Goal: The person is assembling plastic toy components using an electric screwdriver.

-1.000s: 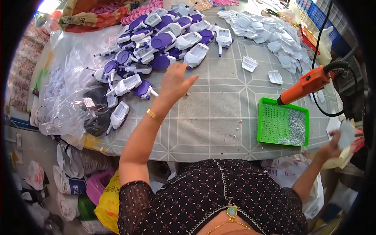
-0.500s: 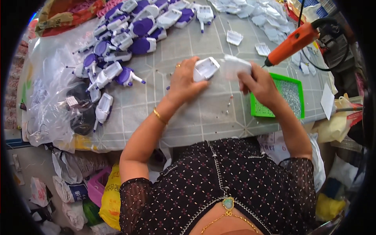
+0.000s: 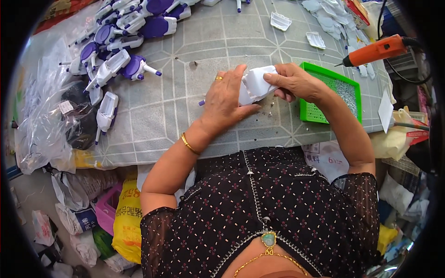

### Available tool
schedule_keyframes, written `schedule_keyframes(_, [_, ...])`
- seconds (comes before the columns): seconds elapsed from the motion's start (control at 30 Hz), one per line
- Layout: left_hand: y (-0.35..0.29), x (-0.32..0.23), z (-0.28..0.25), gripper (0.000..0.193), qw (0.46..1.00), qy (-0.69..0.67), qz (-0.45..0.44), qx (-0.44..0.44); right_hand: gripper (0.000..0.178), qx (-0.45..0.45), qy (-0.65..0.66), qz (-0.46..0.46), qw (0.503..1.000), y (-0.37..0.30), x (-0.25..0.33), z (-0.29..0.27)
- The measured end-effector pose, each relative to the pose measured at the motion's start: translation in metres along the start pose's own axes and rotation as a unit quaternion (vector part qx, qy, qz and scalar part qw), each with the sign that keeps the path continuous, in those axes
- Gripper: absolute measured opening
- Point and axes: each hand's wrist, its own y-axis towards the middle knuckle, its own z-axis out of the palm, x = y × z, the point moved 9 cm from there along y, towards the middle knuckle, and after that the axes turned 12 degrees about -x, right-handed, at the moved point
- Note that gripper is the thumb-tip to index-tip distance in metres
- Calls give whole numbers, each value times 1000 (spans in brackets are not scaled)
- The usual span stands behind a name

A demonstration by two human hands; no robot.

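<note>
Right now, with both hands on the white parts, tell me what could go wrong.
The cover in the right hand doesn't look flush on the housing in the left hand, so it might slip. The right forearm overlaps the tray in view; a bump could spill the silver pieces. The driver appears close, so lifting that arm might graze its tip.

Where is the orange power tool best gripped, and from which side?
Probably mid-barrel: close the right hand, once free, around the orange body from the near side. It is long and straight, with a thin bit pointing left and a black cable at the right end.
</note>
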Motion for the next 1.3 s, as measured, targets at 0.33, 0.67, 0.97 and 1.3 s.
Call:
schedule_keyframes(0.33, [3,-4,1,84,999,11,38,-7,49,-177,-190,-108,960,8,10,-10])
schedule_keyframes(0.67, [4,-2,2,84,1000,11,24,-8,50,-254,-287,-176,907,-17,18,-10])
schedule_keyframes(0.97, [4,0,2,85,1000,-8,25,-12,45,-223,-333,-297,867,-19,29,1])
schedule_keyframes(1.3, [6,0,2,82,1000,-17,22,0,44,-195,-240,-314,898,-13,24,-8])
